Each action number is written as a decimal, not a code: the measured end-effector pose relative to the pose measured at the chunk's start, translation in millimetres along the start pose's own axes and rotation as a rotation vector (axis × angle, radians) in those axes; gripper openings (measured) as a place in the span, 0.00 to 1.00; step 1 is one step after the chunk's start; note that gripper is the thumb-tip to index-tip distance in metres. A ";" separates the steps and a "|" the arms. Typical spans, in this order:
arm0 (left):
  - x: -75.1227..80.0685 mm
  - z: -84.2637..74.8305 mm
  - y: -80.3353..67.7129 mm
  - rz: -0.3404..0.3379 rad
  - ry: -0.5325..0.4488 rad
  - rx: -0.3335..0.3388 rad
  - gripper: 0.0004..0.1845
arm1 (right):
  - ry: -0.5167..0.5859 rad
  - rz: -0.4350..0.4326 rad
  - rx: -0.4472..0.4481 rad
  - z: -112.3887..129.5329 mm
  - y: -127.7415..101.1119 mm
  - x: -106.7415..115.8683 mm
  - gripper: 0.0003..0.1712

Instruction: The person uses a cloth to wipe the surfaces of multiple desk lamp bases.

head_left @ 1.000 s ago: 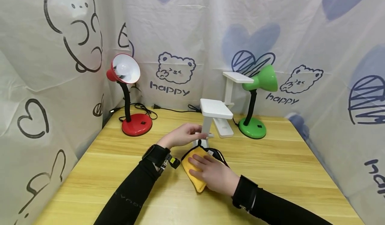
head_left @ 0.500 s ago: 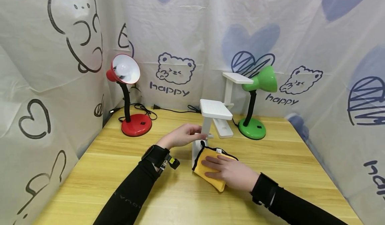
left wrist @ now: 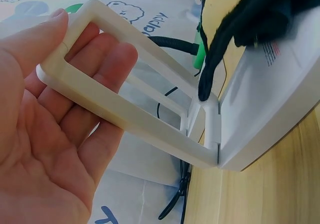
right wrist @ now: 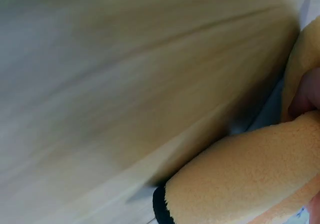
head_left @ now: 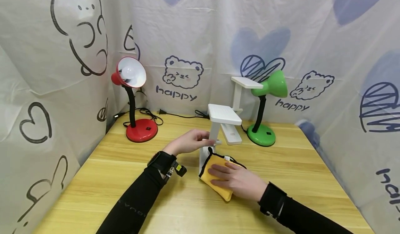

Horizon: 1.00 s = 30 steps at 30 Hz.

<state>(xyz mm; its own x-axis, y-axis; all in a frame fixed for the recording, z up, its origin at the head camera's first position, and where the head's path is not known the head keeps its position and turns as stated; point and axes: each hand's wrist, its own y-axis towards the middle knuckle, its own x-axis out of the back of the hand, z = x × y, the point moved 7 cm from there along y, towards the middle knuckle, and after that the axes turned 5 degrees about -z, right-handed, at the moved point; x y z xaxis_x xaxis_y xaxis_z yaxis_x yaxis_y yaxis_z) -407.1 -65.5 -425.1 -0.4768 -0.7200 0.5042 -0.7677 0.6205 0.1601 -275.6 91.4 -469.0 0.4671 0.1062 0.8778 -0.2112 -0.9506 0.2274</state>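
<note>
My left hand (head_left: pixel 190 142) grips the upright of a white folding desk lamp (head_left: pixel 224 113). In the left wrist view, its fingers curl around the end of the lamp's open frame (left wrist: pixel 150 126), hinged to the white base (left wrist: pixel 285 93). My right hand (head_left: pixel 242 182) lies on a yellow cloth with black edging (head_left: pixel 221 191), over the lamp's base, with its visible fingers spread. The right wrist view shows the plush cloth (right wrist: pixel 240 174) folded around a digit (right wrist: pixel 309 94) that presses into it. The cloth hides much of the base; my right thumb is hidden in the head view.
A red gooseneck lamp (head_left: pixel 141 130) stands at the back left. Behind the held lamp are another white lamp (head_left: pixel 231 134) and a green lamp (head_left: pixel 261 135). Black cords (head_left: pixel 151 114) lie along the back edge of the wooden table (head_left: pixel 118 171). Printed curtains (head_left: pixel 181 25) surround it.
My right hand has slid the yellow cloth to the right, uncovering the left edge of the lamp's base, then shifted barely leftward. My left hand keeps its hold on the upright.
</note>
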 end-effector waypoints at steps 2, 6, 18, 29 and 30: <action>-0.7 -0.7 0.0 0.001 0.002 -0.011 0.16 | -0.030 -0.033 0.015 4.4 9.0 1.4 0.33; -2.5 -2.5 0.4 -0.003 0.015 -0.034 0.15 | -0.104 -0.061 0.034 11.7 27.0 2.0 0.30; -5.2 -4.2 1.6 0.008 0.009 -0.032 0.15 | -0.098 -0.012 0.024 12.6 29.0 -4.1 0.30; -0.5 -1.6 -0.8 0.000 0.007 0.011 0.16 | 0.046 0.040 -0.026 -7.4 -10.9 1.8 0.32; -0.4 -1.3 -0.9 -0.002 0.008 0.012 0.16 | 0.048 0.045 -0.029 -9.1 -14.3 1.7 0.32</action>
<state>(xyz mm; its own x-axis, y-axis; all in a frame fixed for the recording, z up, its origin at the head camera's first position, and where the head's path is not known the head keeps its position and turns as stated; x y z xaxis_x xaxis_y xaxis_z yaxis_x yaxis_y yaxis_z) -405.7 -65.3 -424.3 -0.4720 -0.7187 0.5106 -0.7736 0.6154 0.1510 -279.6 107.8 -467.0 0.4154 0.0783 0.9063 -0.2558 -0.9460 0.1990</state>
